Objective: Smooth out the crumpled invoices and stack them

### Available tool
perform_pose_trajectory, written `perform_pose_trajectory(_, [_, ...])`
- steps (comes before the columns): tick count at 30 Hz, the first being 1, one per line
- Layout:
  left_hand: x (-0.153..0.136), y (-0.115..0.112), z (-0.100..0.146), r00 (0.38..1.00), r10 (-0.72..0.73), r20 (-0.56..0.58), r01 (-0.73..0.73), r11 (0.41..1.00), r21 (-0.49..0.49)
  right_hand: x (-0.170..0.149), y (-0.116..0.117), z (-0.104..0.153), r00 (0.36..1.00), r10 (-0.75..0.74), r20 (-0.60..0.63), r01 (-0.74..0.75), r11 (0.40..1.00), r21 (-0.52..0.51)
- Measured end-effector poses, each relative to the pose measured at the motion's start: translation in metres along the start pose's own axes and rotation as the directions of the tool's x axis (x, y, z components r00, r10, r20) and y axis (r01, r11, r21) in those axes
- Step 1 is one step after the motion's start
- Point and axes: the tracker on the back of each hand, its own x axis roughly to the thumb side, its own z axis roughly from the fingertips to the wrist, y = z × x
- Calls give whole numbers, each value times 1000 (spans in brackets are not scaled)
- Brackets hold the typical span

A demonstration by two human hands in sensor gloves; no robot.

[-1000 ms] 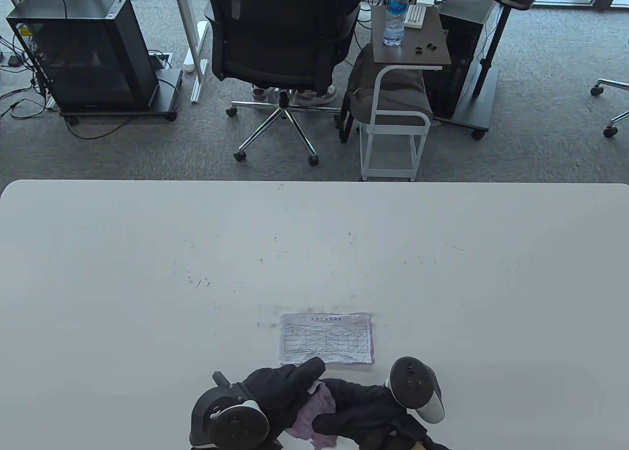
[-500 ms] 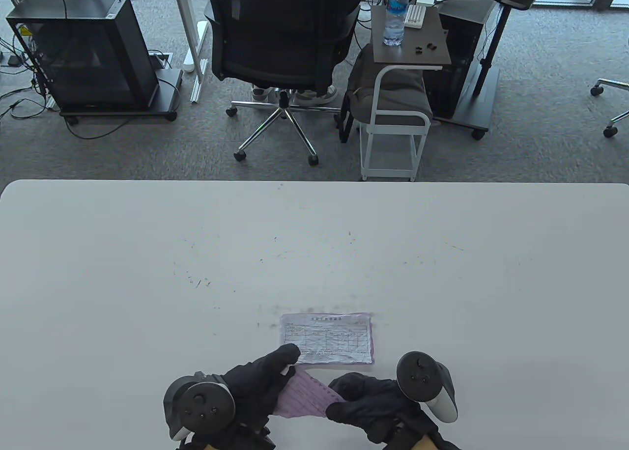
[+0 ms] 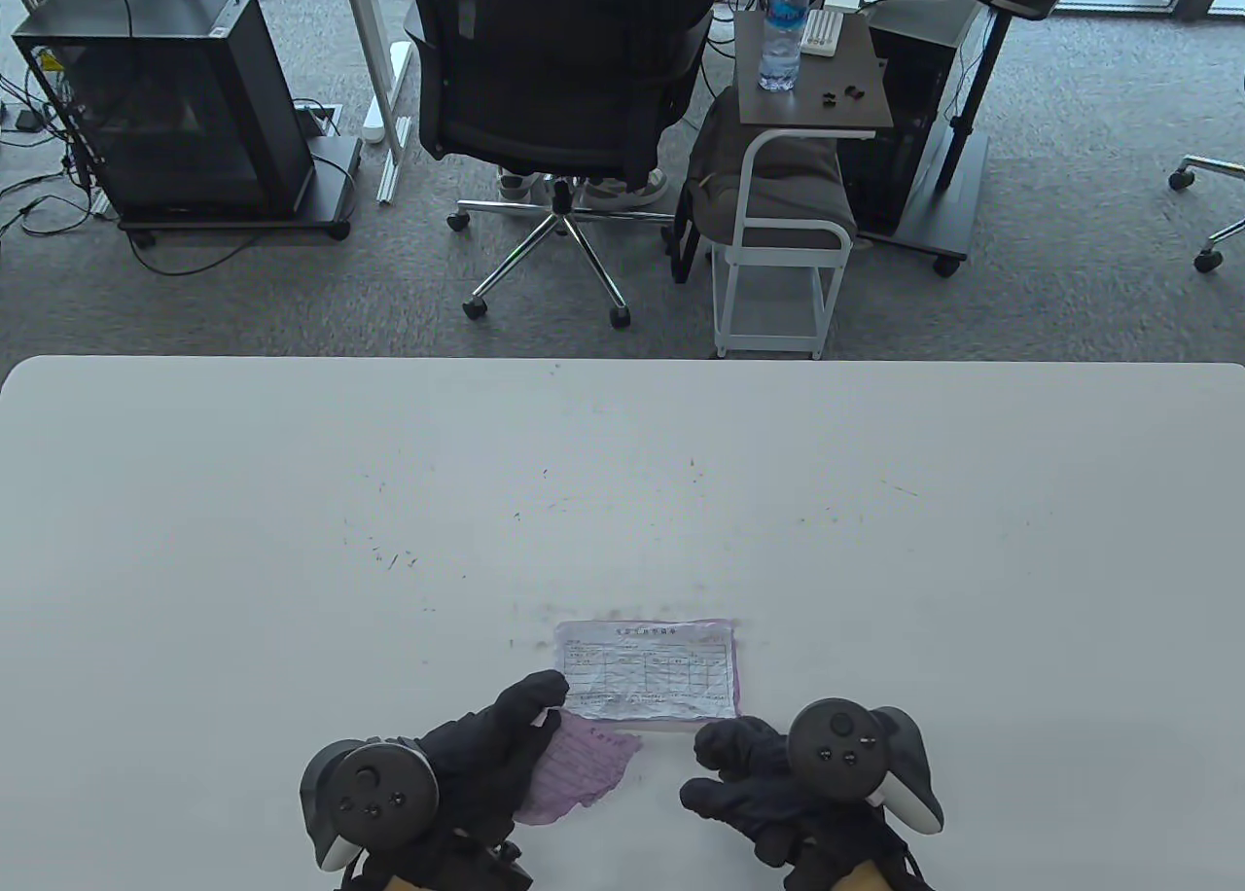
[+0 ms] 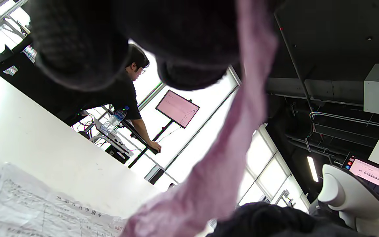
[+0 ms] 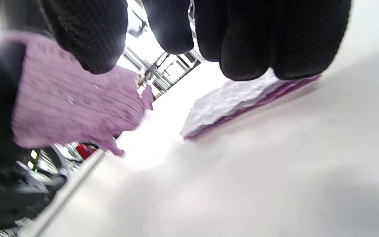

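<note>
Near bench [image 3: 292,502] edge: stack [image 3: 646,672] begun; pink invoice [image 3: 581,774] half-flattened in left hand [image 3: 477,760] grip; right hand [image 3: 754,784] loose, holding nothing.

The pink invoice [image 3: 579,769] is thin, wrinkled paper; the stack [image 3: 647,672] is creased white paper over pink. The worktop [image 3: 292,502] is smooth, matt white, faintly scuffed. The fingers [image 5: 245,42] wear black knit cloth.
</note>
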Motion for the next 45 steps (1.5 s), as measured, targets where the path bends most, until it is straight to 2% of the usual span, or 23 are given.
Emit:
perform_pose_trajectory(4, [-1,-3,-2,995,102,10,-102,994,-44,1,-1,2,972,-185,142,191,981,-28])
perform_pose_trajectory(6, [-3,-5,-2,986,170,1,-169,984,-59,1,2,0,953,-247,174,249,968,9])
perform_pose_trajectory(10, [-6,-7,-1,935,353,-7,-353,934,-56,-1,12,-6,919,-352,175,337,935,110])
perform_pose_trajectory(12, [-7,-9,-1,900,436,-4,-436,899,-43,-1,20,-9,888,-429,168,397,897,194])
perform_pose_trajectory(15, [-9,-8,1,858,514,14,-514,857,40,-3,30,-13,834,-537,129,501,834,231])
perform_pose_trajectory(19, [-11,-4,5,870,491,27,-491,862,127,-4,38,-17,788,-602,130,572,793,211])
perform_pose_trajectory(21, [-10,-4,5,881,471,32,-471,871,144,-2,41,-17,766,-634,106,616,772,158])
perform_pose_trajectory(25, [-9,-4,5,902,432,17,-429,890,152,3,32,-14,813,-551,190,565,825,-23])
perform_pose_trajectory(27, [-11,-4,5,912,410,0,-404,898,173,3,28,-12,816,-542,200,566,820,-89])
perform_pose_trajectory(32, [-18,1,8,929,364,-64,-338,906,254,2,21,-9,822,-537,191,563,816,-130])
perform_pose_trajectory(39, [-23,1,9,958,256,-126,-218,942,255,3,21,-9,895,-419,153,435,896,-90])
perform_pose_trajectory(42, [-24,0,8,956,266,-127,-229,942,247,2,19,-8,887,-434,157,447,892,-60])
perform_pose_trajectory(45, [-19,1,7,963,260,-76,-237,944,229,0,21,-9,878,-452,158,451,891,48])
